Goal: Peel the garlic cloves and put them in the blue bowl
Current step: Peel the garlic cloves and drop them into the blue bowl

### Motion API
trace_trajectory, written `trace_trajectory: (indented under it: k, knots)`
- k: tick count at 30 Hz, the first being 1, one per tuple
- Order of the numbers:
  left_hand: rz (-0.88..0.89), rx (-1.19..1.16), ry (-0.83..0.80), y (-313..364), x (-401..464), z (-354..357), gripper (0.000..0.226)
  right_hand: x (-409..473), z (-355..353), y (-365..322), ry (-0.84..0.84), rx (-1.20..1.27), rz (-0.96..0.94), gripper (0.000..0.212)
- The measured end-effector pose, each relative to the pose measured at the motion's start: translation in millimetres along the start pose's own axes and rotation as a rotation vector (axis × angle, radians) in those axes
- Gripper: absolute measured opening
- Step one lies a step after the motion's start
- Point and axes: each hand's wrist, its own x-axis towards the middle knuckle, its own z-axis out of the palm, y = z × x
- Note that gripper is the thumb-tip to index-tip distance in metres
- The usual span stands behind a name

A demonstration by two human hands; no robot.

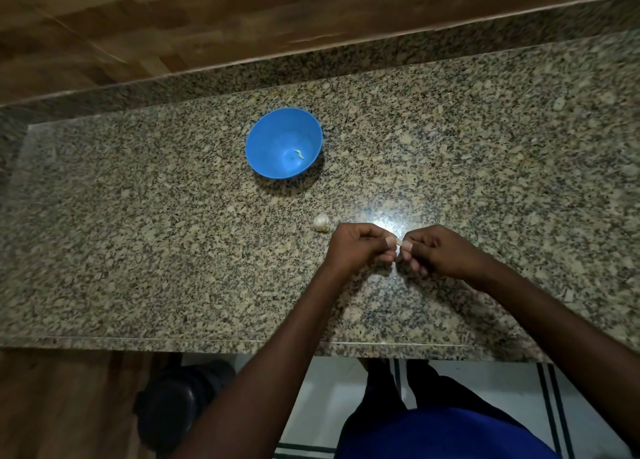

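We saw a speckled granite counter (138, 237) against wood panelling (104, 25); the left hand (356, 249) and right hand (440, 250) together pinched a garlic clove (399, 243) near the blue bowl (277, 136).

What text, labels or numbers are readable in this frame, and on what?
None. No print or marking shows on the blue bowl, the garlic bulb or the granite counter. The garlic clove, pinched between the left hand and the right hand, shows no text either.
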Motion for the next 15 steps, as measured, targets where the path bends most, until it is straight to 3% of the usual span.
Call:
trace_trajectory:
  k: [5, 9, 15]
  knots:
    - [-0.044, -0.046, -0.007, -2, 3, 1, 0.006, 3, -3, 0, -0.004, 0.012, 0.06, 0.034]
    - [-0.046, -0.02, -0.004, -3, 2, 2, 0.007, 5, 4, 4, 0.141, 0.089, 0.023, 0.03]
    - [-0.008, 0.152, 0.143, -15, 1, -5, 0.005, 3, 9, 11, 0.199, 0.151, 0.039, 0.024]
